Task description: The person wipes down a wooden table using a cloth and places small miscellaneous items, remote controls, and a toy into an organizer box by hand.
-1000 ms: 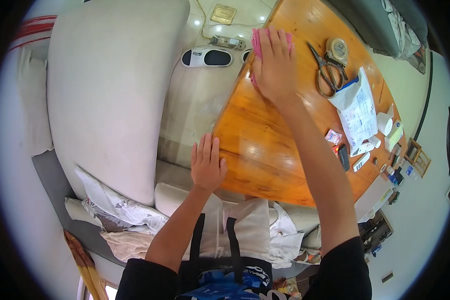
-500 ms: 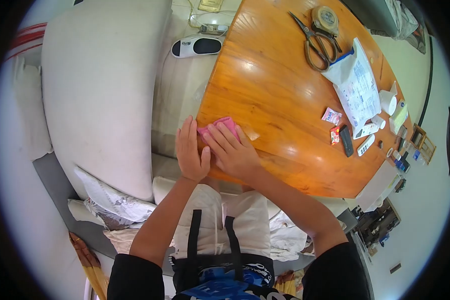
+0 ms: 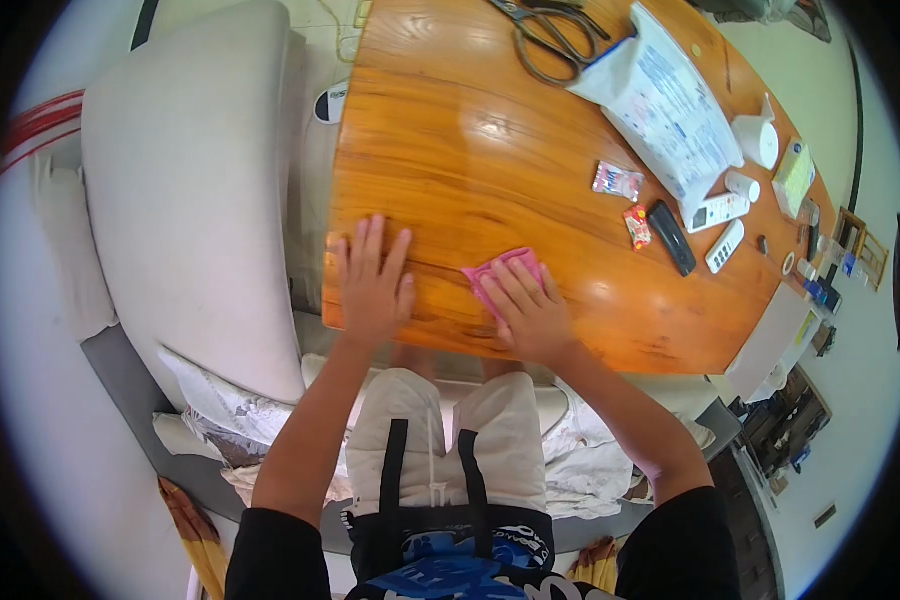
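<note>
A glossy wooden table (image 3: 440,180) fills the middle of the view. My left hand (image 3: 373,285) lies on its near left corner, fingers spread, holding nothing. To its right, my right hand (image 3: 532,313) rests on a folded pink cloth (image 3: 510,268), pressing it to the wood near the front edge. The cloth shows around the fingertips, and part of it is hidden under the palm. Beyond my right hand are a pink and white packet (image 3: 618,181), a small red packet (image 3: 637,227) and a black object (image 3: 671,238).
Scissors (image 3: 550,42) lie at the table's far side, beside a white printed bag (image 3: 670,110). Two white remotes (image 3: 720,211), a paper roll (image 3: 757,140) and a small white bottle (image 3: 742,186) are on the right. A pale sofa (image 3: 190,200) stands to the left.
The view has shifted across the table. My right hand has come back from the far left edge with the cloth, then moved right along the near side, away from my left hand.
</note>
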`<state>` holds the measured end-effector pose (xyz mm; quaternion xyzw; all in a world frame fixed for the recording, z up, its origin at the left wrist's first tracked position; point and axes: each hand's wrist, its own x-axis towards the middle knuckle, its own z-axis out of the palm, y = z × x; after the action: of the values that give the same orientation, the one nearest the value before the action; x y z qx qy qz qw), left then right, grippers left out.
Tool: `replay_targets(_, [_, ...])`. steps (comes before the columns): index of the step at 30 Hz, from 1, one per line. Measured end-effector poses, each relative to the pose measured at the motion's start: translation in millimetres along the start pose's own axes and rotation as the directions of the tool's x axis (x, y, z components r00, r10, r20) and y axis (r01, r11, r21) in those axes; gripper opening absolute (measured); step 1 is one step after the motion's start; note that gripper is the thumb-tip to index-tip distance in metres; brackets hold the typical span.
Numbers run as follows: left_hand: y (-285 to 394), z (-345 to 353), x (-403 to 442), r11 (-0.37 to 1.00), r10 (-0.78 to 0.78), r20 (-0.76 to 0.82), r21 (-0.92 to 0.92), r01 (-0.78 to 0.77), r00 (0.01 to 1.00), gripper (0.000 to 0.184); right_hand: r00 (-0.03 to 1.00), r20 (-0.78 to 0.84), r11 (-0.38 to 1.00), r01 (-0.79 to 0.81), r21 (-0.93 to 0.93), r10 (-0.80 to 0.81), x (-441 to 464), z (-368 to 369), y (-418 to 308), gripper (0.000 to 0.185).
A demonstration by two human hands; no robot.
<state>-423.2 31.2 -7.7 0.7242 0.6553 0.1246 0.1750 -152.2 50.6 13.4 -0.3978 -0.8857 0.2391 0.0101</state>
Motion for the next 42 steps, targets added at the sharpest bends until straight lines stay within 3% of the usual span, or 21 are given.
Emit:
replay_targets(3, [46,20,13,0.996,0.074,0.096,-0.052,-0.069,0.993,0.053,0.994,-0.060,0.995,-0.098,-0.020,0.096,-31,2,24,0.067])
replay_targets(12, [143,61,33,0.979,0.200,0.183,-0.085,-0.187,0.963,0.058,0.916,-0.215,0.939,-0.342,0.026,0.339,-137,-8,104,0.066])
replay_targets(18, [164,77,35,0.977,0.151,0.177,0.123,-0.174,0.973,0.060,0.872,-0.252,0.900,-0.437,-0.011,0.420,-198,-24,150,0.065])
replay_targets(24, [162,82,33,0.962,0.153,0.190,0.196,-0.191,0.970,0.059,0.828,-0.327,0.877,-0.480,0.008,0.456,-190,-20,144,0.065])
replay_targets(33, [159,83,33,0.946,0.188,0.191,0.229,-0.230,0.963,0.060,0.891,-0.183,0.909,-0.411,0.063,0.416,-129,-10,89,0.071])
replay_targets(36, [160,78,35,0.964,0.180,0.206,0.158,-0.214,0.962,0.060,0.893,-0.178,0.910,-0.401,0.103,0.413,-87,-8,60,0.069])
replay_targets(42, [155,60,41,0.961,0.124,0.199,-0.269,-0.067,0.972,0.056,0.812,-0.266,0.854,-0.502,0.135,0.519,-32,9,22,0.065])
